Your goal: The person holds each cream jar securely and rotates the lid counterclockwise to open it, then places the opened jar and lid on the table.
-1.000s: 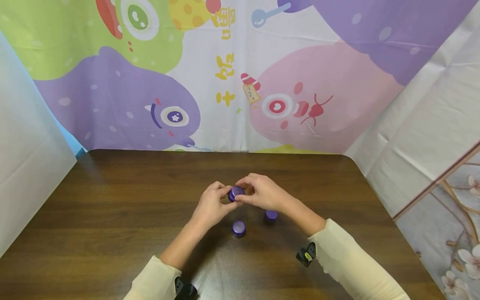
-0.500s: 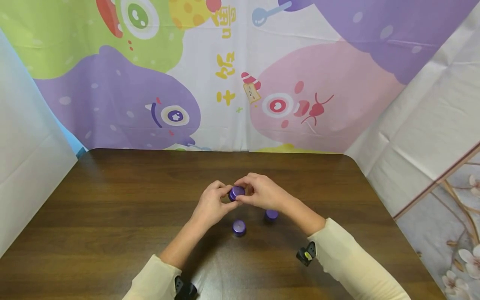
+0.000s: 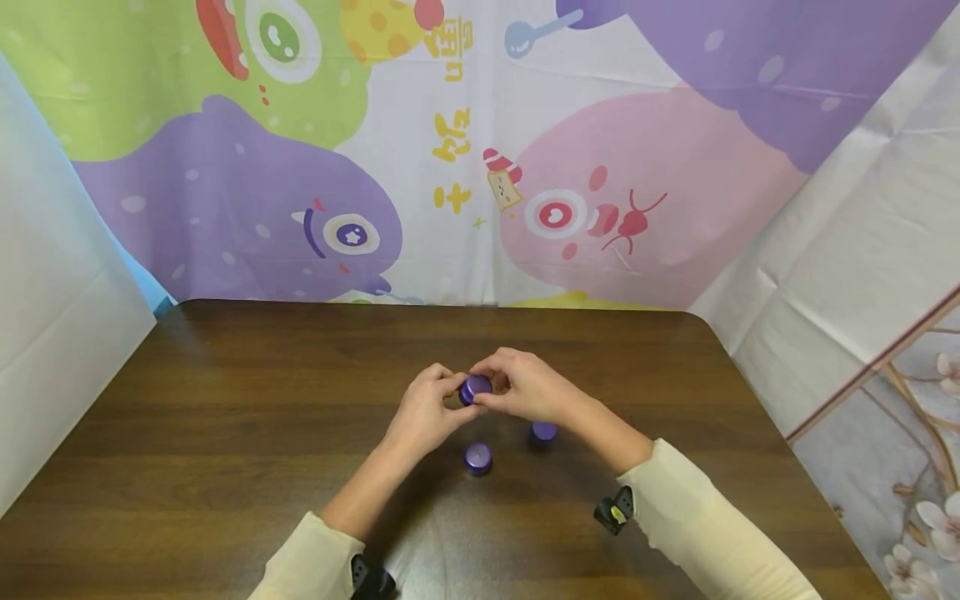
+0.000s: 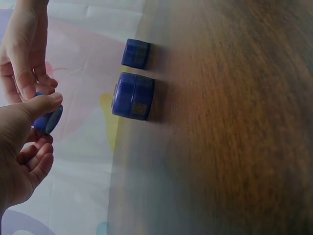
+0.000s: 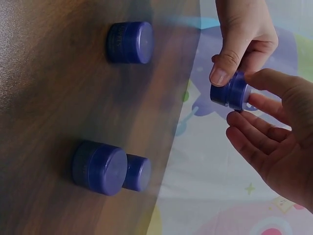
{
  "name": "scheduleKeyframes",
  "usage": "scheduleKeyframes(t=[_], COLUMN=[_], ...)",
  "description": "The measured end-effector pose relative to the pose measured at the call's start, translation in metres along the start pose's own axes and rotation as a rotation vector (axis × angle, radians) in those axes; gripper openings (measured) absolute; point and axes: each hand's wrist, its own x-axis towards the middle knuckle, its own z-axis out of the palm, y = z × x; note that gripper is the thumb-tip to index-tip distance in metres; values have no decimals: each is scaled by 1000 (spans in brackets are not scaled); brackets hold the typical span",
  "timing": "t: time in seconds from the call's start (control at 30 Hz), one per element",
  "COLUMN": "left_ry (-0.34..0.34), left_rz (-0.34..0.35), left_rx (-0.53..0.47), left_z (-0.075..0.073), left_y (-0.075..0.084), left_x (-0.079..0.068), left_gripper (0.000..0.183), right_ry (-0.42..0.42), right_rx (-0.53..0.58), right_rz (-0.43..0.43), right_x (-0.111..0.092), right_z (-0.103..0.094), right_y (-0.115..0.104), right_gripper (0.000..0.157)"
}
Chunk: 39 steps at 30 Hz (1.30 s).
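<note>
A small purple jar with a round lid is held up between both hands above the table. My left hand grips its lower part, thumb on one side and fingers on the other. My right hand pinches the lid between thumb and fingertips. In the right wrist view a thin groove shows between lid and jar body. Below the hands, one purple jar stands upright on the table. A second jar is partly covered by the right wrist.
The right wrist view shows a small jar behind a larger one, with another jar apart from them. The brown wooden table ends at a printed cartoon cloth. White cloth hangs at the right.
Both hands keep nearly the same hold and place on the jar, with only a very slight shift in view. The jars on the table stay where they were.
</note>
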Motion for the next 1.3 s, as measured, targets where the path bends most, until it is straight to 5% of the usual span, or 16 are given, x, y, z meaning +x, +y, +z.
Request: scheduleKeyframes(t=[1.3], left_ry=[-4], left_rz=[-15], left_rx=[16], left_z=[0], left_y=[1], left_x=[-2], left_gripper=[47], right_ry=[3], right_rx=[24], right_rz=[-16], right_x=[-3], right_z=[1], right_y=[1], right_gripper=[43])
